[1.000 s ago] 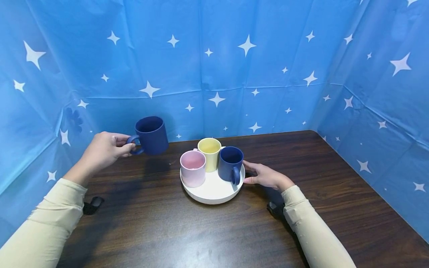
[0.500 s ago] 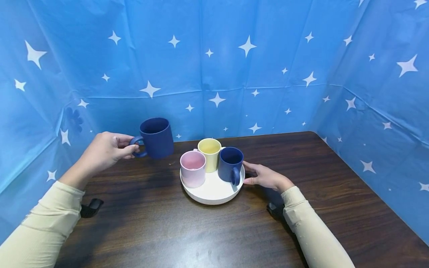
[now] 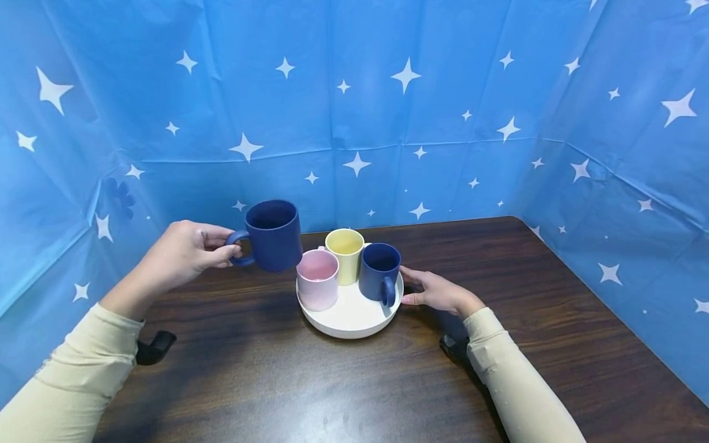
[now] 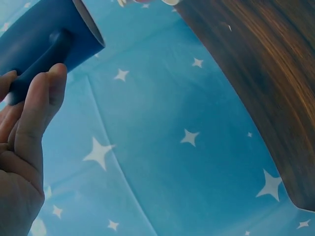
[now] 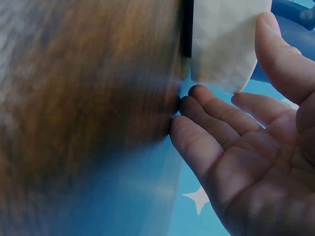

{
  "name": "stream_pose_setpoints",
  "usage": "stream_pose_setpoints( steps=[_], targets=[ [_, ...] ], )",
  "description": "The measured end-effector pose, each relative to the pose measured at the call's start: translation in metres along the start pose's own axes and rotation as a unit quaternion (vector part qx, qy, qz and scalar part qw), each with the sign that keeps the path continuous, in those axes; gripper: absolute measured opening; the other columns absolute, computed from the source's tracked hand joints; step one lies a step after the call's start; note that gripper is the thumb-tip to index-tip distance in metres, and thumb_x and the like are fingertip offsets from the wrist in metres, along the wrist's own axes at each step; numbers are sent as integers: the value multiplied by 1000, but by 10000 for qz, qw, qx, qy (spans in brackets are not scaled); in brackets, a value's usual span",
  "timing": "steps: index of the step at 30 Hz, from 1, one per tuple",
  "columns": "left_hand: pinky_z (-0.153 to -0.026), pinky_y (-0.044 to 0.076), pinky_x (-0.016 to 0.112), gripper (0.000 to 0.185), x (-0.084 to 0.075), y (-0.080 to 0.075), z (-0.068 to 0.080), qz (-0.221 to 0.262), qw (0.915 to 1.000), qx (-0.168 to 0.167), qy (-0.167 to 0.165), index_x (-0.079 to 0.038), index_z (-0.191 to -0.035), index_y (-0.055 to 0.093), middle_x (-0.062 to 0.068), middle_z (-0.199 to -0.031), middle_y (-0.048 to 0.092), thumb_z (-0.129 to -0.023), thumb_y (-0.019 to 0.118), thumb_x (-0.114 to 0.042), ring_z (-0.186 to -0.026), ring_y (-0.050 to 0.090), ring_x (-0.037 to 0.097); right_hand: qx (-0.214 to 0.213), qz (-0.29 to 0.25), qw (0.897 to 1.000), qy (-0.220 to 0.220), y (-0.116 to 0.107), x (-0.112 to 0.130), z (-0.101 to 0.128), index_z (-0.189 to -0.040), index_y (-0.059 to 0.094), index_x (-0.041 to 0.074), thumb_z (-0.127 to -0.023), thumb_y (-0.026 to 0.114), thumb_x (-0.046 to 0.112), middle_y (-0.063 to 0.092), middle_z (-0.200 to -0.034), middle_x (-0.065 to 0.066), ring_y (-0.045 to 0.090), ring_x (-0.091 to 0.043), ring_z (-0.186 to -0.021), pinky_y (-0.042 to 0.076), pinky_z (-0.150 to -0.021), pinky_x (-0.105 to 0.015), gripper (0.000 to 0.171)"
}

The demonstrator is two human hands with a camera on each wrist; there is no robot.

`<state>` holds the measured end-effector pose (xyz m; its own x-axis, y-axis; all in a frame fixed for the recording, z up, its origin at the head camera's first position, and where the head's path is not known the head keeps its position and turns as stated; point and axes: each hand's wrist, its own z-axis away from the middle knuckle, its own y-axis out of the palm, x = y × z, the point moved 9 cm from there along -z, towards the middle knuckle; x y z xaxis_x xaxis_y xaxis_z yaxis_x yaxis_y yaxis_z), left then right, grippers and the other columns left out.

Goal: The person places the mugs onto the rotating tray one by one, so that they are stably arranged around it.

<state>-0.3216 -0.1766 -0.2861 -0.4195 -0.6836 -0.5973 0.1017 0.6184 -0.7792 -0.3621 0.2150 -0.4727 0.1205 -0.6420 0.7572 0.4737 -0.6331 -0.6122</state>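
Left hand: the left hand point(image 3: 183, 255) pinches the handle of a dark blue mug point(image 3: 272, 235), fingers curled round it; mug held upright in the air, off the worktop point(image 3: 277, 381).
Mug position: just left of the tray point(image 3: 349, 320), above and touching or nearly touching the pink mug point(image 3: 317, 280); cannot tell if they meet.
Right hand: the right hand point(image 3: 437, 291) rests against the tray's right rim, fingers straight and relaxed, thumb on the wall, gripping nothing.
On tray: pink mug front left, yellow mug point(image 3: 345, 255) at the back, second blue mug point(image 3: 380, 274) on the right with its handle facing the viewer.
Progress: judging by the layout, three mugs are seated, the fourth is in the air and not yet set down; the free spot looks to be at the tray's front.
In the way: the pink mug sits between the held mug and that gap.
Around: blue star-print sheet point(image 3: 354, 104) on three sides; dark clips point(image 3: 155, 347) near each sleeve.
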Motion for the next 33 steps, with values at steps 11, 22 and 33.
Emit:
stream_pose_setpoints(
  steps=[11, 22, 33],
  targets=[
    [-54, 52, 22, 20, -28, 13, 3, 285, 9983, 248, 438, -12, -107, 74, 0, -84, 75, -90, 70, -22, -68, 68, 5, 46, 35, 10000, -20, 1, 2, 1, -155, 20, 20, -85, 68, 41, 32, -156, -11, 26, -30, -145, 28, -113, -53, 87],
    [-43, 35, 21, 17, -47, 41, 2, 374, 9955, 617, 609, -14, -106, 74, -4, -84, 75, -90, 69, -20, -59, 62, 4, 40, -45, 10000, -49, -1, 0, -1, -155, 21, 21, -85, 69, 42, 30, -156, -10, 25, -30, -145, 28, -113, -53, 88],
    [-46, 39, 19, 15, -62, 80, -1, 594, 9899, 876, 944, -14, -103, 75, -4, -86, 75, -90, 69, -15, -60, 60, 5, 53, -45, 9999, -132, 0, 1, -1, -155, 20, 19, -87, 68, 36, 32, -155, -12, 27, -30, -144, 31, -112, -52, 85]
  ],
)
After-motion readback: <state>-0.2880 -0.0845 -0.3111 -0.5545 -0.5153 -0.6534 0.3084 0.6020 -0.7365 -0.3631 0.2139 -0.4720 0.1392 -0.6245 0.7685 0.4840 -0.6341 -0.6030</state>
